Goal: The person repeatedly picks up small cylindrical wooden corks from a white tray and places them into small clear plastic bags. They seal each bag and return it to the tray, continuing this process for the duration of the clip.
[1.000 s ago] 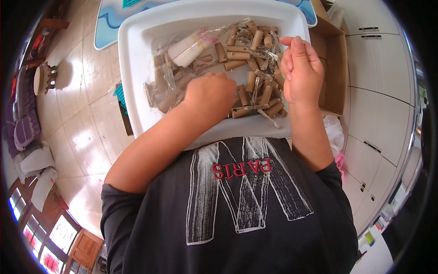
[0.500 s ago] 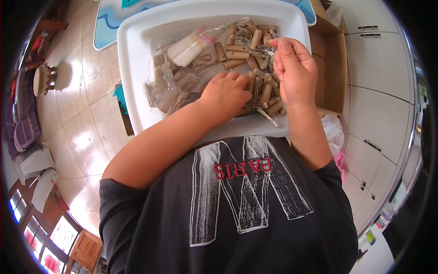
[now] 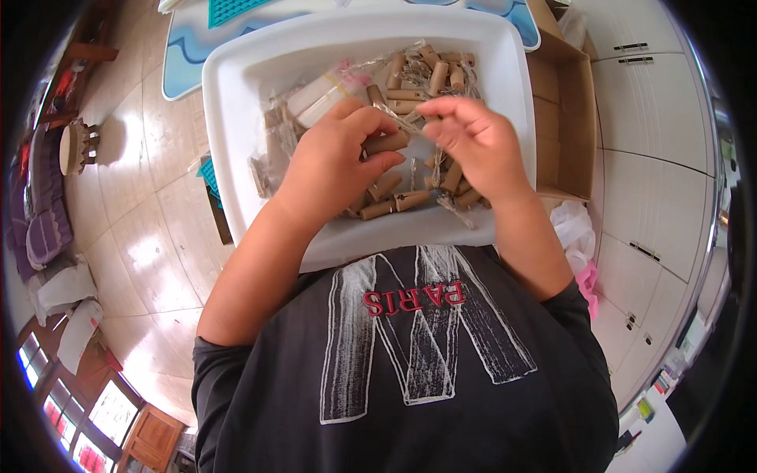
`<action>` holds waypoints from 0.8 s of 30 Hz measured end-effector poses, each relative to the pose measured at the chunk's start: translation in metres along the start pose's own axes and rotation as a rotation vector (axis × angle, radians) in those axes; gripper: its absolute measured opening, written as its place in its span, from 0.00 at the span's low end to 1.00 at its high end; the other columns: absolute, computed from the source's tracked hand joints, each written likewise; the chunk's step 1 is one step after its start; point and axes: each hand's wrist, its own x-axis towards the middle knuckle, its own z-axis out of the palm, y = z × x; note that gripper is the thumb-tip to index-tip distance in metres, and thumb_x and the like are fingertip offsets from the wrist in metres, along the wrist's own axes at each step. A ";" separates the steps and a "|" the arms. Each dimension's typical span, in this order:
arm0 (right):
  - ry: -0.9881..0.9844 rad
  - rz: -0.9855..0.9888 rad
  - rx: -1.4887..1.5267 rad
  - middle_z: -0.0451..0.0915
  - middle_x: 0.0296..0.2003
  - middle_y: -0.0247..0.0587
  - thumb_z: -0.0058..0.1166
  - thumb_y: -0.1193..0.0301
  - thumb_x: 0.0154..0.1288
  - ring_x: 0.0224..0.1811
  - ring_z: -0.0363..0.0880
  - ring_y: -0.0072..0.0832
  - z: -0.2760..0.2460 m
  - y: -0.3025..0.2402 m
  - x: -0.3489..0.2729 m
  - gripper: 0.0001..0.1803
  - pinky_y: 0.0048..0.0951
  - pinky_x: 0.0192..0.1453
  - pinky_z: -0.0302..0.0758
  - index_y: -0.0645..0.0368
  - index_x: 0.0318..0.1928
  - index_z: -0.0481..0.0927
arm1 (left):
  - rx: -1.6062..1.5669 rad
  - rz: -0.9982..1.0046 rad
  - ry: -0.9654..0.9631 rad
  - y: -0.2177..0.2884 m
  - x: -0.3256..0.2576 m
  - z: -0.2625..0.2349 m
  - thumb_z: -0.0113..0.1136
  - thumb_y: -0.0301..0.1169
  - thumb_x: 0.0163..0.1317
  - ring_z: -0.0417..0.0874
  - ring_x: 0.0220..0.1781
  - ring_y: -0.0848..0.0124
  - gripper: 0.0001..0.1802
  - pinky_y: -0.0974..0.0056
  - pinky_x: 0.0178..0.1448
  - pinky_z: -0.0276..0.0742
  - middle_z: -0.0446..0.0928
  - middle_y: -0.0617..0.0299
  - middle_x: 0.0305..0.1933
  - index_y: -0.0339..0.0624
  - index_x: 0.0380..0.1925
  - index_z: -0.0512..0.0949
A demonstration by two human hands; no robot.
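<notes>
My left hand (image 3: 335, 150) has its thumb and fingers wrapped round a short brown tube (image 3: 386, 143), lifted over a white plastic bin (image 3: 509, 87). Close to the tube's end, my right hand (image 3: 477, 146) pinches a thin pale cord (image 3: 408, 124) between thumb and forefinger, its other fingers loosely curled. Whether the cord passes into the tube cannot be made out. Below both hands lie several similar brown tubes (image 3: 378, 209) and tangled cord (image 3: 457, 211). Beyond the left hand sits a clear bag with a white packet (image 3: 315, 91), partly covered by that hand.
The bin stands against a table with a blue and white top (image 3: 185, 67). An open cardboard box (image 3: 579, 126) stands at its right, before pale cabinets (image 3: 658, 205). A white plastic bag (image 3: 574, 232) lies near the box. A round stool (image 3: 72, 148) is on the floor at left.
My left hand has come up from the pile with a tube in its grasp. My right hand has moved left and lower, bringing the cord beside the tube.
</notes>
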 end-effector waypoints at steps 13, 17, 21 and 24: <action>-0.124 -0.179 -0.217 0.80 0.30 0.44 0.58 0.71 0.55 0.30 0.79 0.33 0.009 0.001 -0.006 0.14 0.28 0.34 0.73 0.62 0.42 0.76 | 0.042 0.233 0.171 0.014 -0.004 -0.006 0.66 0.22 0.43 0.77 0.37 0.63 0.18 0.65 0.39 0.73 0.73 0.57 0.36 0.39 0.36 0.73; -0.016 -0.264 -0.341 0.80 0.30 0.44 0.61 0.72 0.51 0.31 0.79 0.37 0.009 -0.005 -0.007 0.13 0.29 0.32 0.73 0.61 0.39 0.76 | -0.185 0.111 0.160 0.010 -0.009 -0.004 0.65 0.23 0.47 0.79 0.36 0.66 0.18 0.66 0.39 0.75 0.75 0.56 0.36 0.38 0.41 0.74; 0.044 -0.508 -0.559 0.79 0.28 0.43 0.62 0.74 0.47 0.28 0.78 0.39 0.007 -0.003 -0.005 0.13 0.31 0.28 0.73 0.60 0.35 0.76 | -0.228 0.098 0.075 0.009 -0.010 -0.010 0.62 0.22 0.52 0.79 0.33 0.71 0.14 0.69 0.39 0.75 0.76 0.57 0.34 0.36 0.41 0.76; 0.037 -0.575 -0.615 0.79 0.26 0.42 0.62 0.74 0.46 0.25 0.78 0.39 0.006 -0.005 -0.006 0.13 0.32 0.26 0.72 0.58 0.35 0.76 | -0.378 0.079 0.074 0.002 -0.012 -0.004 0.60 0.21 0.54 0.79 0.35 0.72 0.11 0.70 0.40 0.75 0.76 0.58 0.34 0.35 0.39 0.76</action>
